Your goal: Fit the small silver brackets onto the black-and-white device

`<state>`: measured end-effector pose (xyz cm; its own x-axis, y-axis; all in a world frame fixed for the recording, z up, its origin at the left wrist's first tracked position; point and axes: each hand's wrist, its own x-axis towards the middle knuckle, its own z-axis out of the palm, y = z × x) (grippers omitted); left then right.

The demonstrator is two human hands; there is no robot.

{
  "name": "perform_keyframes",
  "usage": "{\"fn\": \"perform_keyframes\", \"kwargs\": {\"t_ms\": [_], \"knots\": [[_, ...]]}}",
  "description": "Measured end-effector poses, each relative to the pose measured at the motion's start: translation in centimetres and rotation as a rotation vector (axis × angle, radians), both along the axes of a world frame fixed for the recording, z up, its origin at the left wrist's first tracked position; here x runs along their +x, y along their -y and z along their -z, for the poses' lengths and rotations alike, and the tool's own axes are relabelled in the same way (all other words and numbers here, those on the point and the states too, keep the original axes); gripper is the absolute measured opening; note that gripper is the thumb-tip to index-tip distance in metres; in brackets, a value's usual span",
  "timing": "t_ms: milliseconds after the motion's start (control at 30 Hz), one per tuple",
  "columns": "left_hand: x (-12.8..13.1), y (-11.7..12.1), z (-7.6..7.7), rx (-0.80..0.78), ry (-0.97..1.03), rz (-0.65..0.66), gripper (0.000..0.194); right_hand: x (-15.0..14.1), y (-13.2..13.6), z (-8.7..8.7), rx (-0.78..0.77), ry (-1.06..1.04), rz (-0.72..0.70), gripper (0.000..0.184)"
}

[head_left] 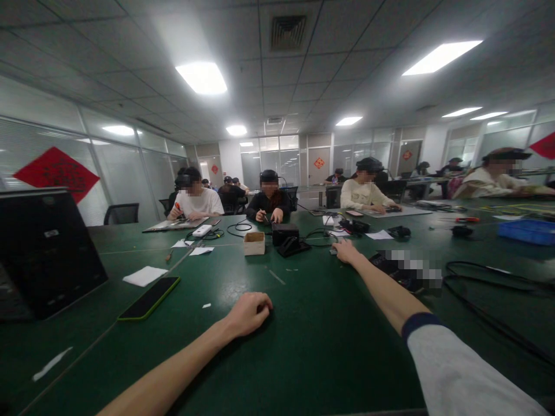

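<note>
Left hand (249,314) rests nearer; small grey object (333,252) touches right hand (346,252).

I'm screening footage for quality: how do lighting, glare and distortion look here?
Head view: the ceiling lights are blown out to white, with haze around them; head view: the green table carries a soft sheen beyond the left hand; head view: wide-angle stretch enlarges the right sleeve toward the lower corner, while the right hand, farther off, looks small and slightly soft.
</note>
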<state>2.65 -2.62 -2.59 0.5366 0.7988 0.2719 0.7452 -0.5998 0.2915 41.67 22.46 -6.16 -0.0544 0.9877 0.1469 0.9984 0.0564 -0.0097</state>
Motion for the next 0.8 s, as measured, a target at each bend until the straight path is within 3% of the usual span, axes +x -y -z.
{"fn": "perform_keyframes", "kwargs": {"t_ms": [167, 433, 667, 800], "knots": [[0.1, 0.09, -0.11, -0.001, -0.002, -0.007, 0.021, -0.23, 0.0, 0.73, 0.034, 0.019, 0.025, 0.046], [0.12, 0.16, -0.16, -0.004, 0.003, 0.019, 0.022, -0.25, -0.11, 0.9, 0.026, 0.042, 0.017, 0.035], [0.16, 0.35, -0.4, -0.016, -0.001, 0.007, 0.022, -0.11, -0.36, 0.95, 0.028, 0.03, 0.011, 0.043], [0.13, 0.32, -0.36, -0.019, -0.003, 0.014, 0.022, 0.06, -0.5, 1.0, 0.012, 0.025, 0.012, 0.039]]}}
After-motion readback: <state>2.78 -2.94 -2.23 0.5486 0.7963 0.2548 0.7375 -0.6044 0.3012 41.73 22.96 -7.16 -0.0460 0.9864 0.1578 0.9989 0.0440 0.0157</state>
